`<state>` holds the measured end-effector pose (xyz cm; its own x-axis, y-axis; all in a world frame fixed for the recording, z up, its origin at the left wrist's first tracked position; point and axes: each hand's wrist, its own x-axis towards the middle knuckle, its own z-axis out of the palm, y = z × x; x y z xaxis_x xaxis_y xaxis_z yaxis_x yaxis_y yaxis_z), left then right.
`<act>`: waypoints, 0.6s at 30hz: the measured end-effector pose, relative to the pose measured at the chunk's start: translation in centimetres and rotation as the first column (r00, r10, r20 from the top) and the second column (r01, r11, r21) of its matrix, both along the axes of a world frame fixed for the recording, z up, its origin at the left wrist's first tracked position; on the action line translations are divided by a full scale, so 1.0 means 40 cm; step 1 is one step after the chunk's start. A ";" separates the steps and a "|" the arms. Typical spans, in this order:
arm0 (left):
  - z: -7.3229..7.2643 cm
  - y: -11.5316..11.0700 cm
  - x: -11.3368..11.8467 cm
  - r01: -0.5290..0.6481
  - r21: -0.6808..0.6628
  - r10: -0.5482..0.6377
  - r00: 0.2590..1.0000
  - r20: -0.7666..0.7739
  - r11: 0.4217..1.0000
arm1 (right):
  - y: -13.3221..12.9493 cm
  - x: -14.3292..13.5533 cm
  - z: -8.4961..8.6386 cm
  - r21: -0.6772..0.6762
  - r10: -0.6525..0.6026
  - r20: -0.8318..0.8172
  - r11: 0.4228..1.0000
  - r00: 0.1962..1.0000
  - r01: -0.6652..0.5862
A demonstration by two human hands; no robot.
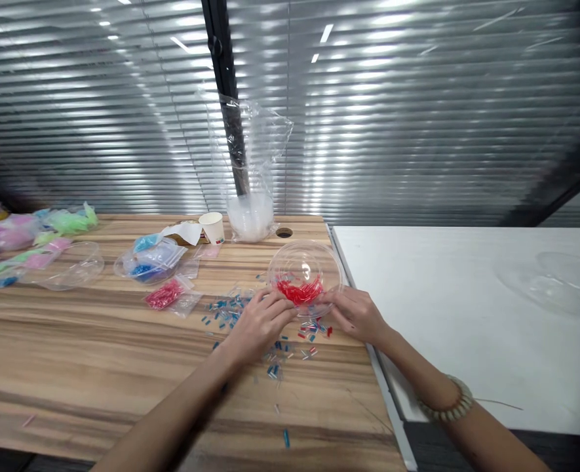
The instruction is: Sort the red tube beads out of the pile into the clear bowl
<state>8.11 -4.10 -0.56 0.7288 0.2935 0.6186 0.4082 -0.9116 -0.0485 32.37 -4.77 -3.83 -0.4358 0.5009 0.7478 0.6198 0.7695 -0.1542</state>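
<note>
Both hands, left [265, 320] and right [356, 313], curl partly closed at the clear bowl [305, 252] of red pieces [299, 291], near the tabletop's [137, 367] right edge; fingertips blur, grip unclear.

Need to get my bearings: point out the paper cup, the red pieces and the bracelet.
Cup [213, 231]: head view, its side.
Red pieces [299, 292]: head view, middle of pile.
Bracelet [455, 410]: head view, beads.

Wood-grain table [97, 341], scattered blue pieces [229, 308]
</note>
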 end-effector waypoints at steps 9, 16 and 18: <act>-0.021 0.000 0.003 -0.038 -0.063 0.033 0.996 -0.078 0.997 | -0.002 -0.002 0.004 0.028 -0.018 0.020 0.999 1.000 0.018; -0.017 0.000 0.008 -0.047 -0.084 0.039 0.994 -0.098 0.995 | -0.001 -0.001 0.003 -0.009 0.014 0.001 1.000 1.000 -0.014; -0.016 0.002 0.009 -0.066 -0.103 0.055 0.992 -0.111 0.993 | -0.001 0.000 0.003 -0.006 0.019 0.019 1.000 1.000 -0.018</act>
<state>8.48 -4.03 -1.22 0.7682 0.3988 0.5008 0.4604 -0.8877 0.0006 32.35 -4.81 -3.70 -0.4589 0.4971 0.7364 0.6082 0.7799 -0.1474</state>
